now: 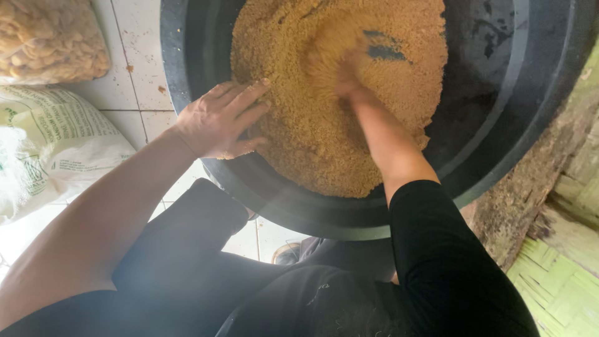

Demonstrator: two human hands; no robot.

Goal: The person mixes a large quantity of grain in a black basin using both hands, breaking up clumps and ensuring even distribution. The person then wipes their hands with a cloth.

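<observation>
1. The left hand point(221, 122) lies flat and open, fingers spread, on the rim of the black tub point(499, 125) at about nine o'clock, holding nothing.
2. The right hand point(346, 72) reaches in from six o'clock, forearm straight; it is blurred and half sunk in the grain, so its grip cannot be told.
3. The yellow-brown grain point(312, 143) heaps inside the tub, touching both hands, the left hand at its edge.

Right hand point(345, 70) blurred, fingers sunk in the yellow meal point(324, 137). Black tub point(499, 93) cut off at twelve o'clock. Clear bag point(47, 37) at ten o'clock cropped, contents unclear.
</observation>
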